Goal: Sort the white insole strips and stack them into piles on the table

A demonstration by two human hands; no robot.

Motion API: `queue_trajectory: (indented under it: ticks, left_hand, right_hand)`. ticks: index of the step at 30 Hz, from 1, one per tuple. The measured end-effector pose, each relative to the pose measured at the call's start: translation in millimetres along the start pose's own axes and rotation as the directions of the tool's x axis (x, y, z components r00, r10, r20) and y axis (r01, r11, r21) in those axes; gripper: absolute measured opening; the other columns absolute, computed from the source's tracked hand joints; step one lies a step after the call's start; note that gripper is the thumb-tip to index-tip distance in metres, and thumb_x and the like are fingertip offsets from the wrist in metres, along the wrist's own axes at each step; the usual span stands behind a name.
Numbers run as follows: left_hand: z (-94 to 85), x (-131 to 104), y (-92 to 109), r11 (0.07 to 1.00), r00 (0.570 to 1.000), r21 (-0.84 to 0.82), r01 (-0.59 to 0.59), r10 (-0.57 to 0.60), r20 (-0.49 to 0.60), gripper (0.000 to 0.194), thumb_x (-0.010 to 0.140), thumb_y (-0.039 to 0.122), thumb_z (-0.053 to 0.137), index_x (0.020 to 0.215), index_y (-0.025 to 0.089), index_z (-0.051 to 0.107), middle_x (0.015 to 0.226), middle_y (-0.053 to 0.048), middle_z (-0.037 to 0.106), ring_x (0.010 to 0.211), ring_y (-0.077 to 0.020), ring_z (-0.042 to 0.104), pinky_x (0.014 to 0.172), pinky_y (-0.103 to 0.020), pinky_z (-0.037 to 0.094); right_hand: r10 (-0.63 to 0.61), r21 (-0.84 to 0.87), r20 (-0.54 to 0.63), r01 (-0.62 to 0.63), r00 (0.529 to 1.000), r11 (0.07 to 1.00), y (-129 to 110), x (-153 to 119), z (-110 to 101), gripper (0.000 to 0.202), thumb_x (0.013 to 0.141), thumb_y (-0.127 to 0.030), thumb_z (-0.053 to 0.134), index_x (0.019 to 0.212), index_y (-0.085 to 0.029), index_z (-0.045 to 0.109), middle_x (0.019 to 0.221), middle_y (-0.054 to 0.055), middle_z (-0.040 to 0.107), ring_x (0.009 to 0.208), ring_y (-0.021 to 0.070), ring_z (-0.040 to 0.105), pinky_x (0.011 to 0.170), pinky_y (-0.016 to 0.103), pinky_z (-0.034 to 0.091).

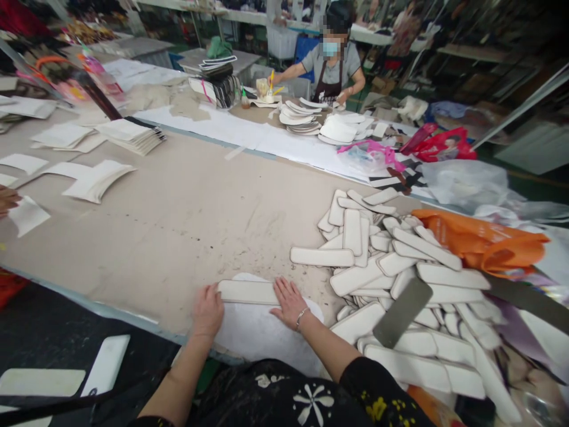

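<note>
A long white panel with rounded corners and a thin dark edge (249, 292) lies flat in front of me, partly over a white sheet (249, 326) at the table's near edge. My left hand (208, 311) is closed at the panel's left end, fingers curled against it. Stretched out flat, the fingers of my right hand (290, 302) rest on the panel's right end. Just beyond, another white panel (322, 257) sticks out from a large heap of similar pieces (360, 276) on my right. A dark grey-green panel (402, 312) lies on top of that heap.
Stacked white pieces (100, 181) lie on the left of the table (200, 196), near another person's hand (8, 200). An orange bag (484, 237) borders the heap. Across the table a masked co-worker (331, 65) handles stacked pieces. Several panels (106, 362) lie on a dark surface at lower left.
</note>
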State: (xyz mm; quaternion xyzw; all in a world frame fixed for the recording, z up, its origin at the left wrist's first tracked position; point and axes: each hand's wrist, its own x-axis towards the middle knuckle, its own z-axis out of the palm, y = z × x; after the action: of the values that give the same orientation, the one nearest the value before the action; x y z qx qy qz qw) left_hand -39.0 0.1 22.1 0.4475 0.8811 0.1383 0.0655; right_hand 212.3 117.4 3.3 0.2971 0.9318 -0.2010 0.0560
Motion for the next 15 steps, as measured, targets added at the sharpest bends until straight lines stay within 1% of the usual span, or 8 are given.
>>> queue_trajectory:
  ticks: [1, 2, 3, 5, 7, 9, 12, 15]
  left_hand:
    - [3.3, -8, 14, 0.993, 0.993, 0.009, -0.119, 0.119, 0.011, 0.044, 0.088, 0.031, 0.034, 0.124, 0.011, 0.051, 0.128, -0.018, 0.051, 0.124, -0.0257, 0.043, 0.103, -0.041, 0.034]
    - [8.4, -15, 28, 0.965, 0.964, 0.024, -0.262, 0.261, 0.046, 0.048, 0.089, 0.032, 0.035, 0.129, 0.01, 0.047, 0.136, -0.018, 0.046, 0.131, -0.027, 0.036, 0.106, -0.043, 0.029]
    - [14.8, -21, 42, 0.928, 0.927, 0.045, -0.369, 0.364, 0.087, 0.052, 0.089, 0.035, 0.035, 0.133, 0.009, 0.044, 0.142, -0.018, 0.04, 0.135, -0.0291, 0.028, 0.108, -0.046, 0.024]
    - [29.0, -28, 63, 0.869, 0.863, 0.067, -0.491, 0.474, 0.176, 0.059, 0.088, 0.04, 0.035, 0.137, 0.009, 0.039, 0.146, -0.017, 0.033, 0.137, -0.0318, 0.024, 0.108, -0.052, 0.022]
    - [39.8, -29, 68, 0.844, 0.834, 0.088, -0.529, 0.498, 0.237, 0.061, 0.088, 0.044, 0.034, 0.139, 0.01, 0.038, 0.147, -0.017, 0.032, 0.136, -0.0328, 0.026, 0.108, -0.054, 0.021]
    - [43.4, -27, 58, 0.848, 0.845, 0.126, -0.515, 0.478, 0.239, 0.062, 0.088, 0.044, 0.033, 0.139, 0.009, 0.037, 0.147, -0.018, 0.03, 0.136, -0.0332, 0.025, 0.108, -0.055, 0.019]
    - [36.7, -23, 35, 0.87, 0.886, 0.185, -0.458, 0.429, 0.174, 0.063, 0.089, 0.042, 0.03, 0.139, 0.003, 0.033, 0.147, -0.023, 0.029, 0.138, -0.0346, 0.02, 0.107, -0.056, 0.02]
    - [26.2, -17, 29, 0.878, 0.896, 0.186, -0.442, 0.422, 0.138, 0.066, 0.089, 0.042, 0.028, 0.141, 0.001, 0.027, 0.147, -0.027, 0.025, 0.138, -0.0366, 0.015, 0.105, -0.058, 0.022]
  right_hand:
    - [-0.002, 0.003, -0.007, 0.002, 1.0, 1.0, 0, -1, 0, 0.081, 0.087, -0.061, 0.039, 0.146, -0.01, 0.017, 0.152, 0.014, 0.009, 0.141, 0.0272, 0.005, 0.113, 0.048, 0.008]
    - [-0.004, 0.005, -0.014, 0.004, 1.0, 1.0, 1, -1, 0, 0.081, 0.087, -0.061, 0.038, 0.146, -0.01, 0.017, 0.153, 0.014, 0.009, 0.141, 0.0269, 0.005, 0.113, 0.047, 0.008]
    - [-0.008, 0.006, -0.02, 0.008, 1.0, 1.0, 1, -2, 0, 0.081, 0.087, -0.061, 0.038, 0.146, -0.01, 0.017, 0.153, 0.013, 0.009, 0.141, 0.0266, 0.005, 0.113, 0.047, 0.008]
    - [-0.019, 0.009, -0.023, 0.02, 1.0, 1.0, 1, -3, -1, 0.081, 0.087, -0.061, 0.039, 0.146, -0.01, 0.019, 0.153, 0.013, 0.01, 0.141, 0.0262, 0.006, 0.113, 0.047, 0.009]
    - [-0.031, 0.015, -0.028, 0.032, 0.999, 0.999, 1, -3, -4, 0.08, 0.087, -0.061, 0.039, 0.145, -0.01, 0.019, 0.153, 0.013, 0.011, 0.141, 0.0261, 0.007, 0.113, 0.047, 0.01]
    - [-0.035, 0.026, -0.042, 0.036, 0.998, 0.999, 1, -4, -7, 0.08, 0.087, -0.061, 0.039, 0.145, -0.01, 0.019, 0.153, 0.013, 0.012, 0.141, 0.0261, 0.007, 0.113, 0.046, 0.011]
    - [-0.027, 0.043, -0.066, 0.03, 0.997, 0.999, 0, -7, -13, 0.079, 0.087, -0.061, 0.038, 0.145, -0.011, 0.021, 0.152, 0.013, 0.015, 0.141, 0.0257, 0.008, 0.113, 0.046, 0.011]
    - [-0.02, 0.031, -0.09, 0.023, 0.996, 0.999, 0, -10, -16, 0.077, 0.087, -0.063, 0.037, 0.144, -0.012, 0.023, 0.152, 0.011, 0.018, 0.141, 0.0238, 0.009, 0.113, 0.044, 0.012]
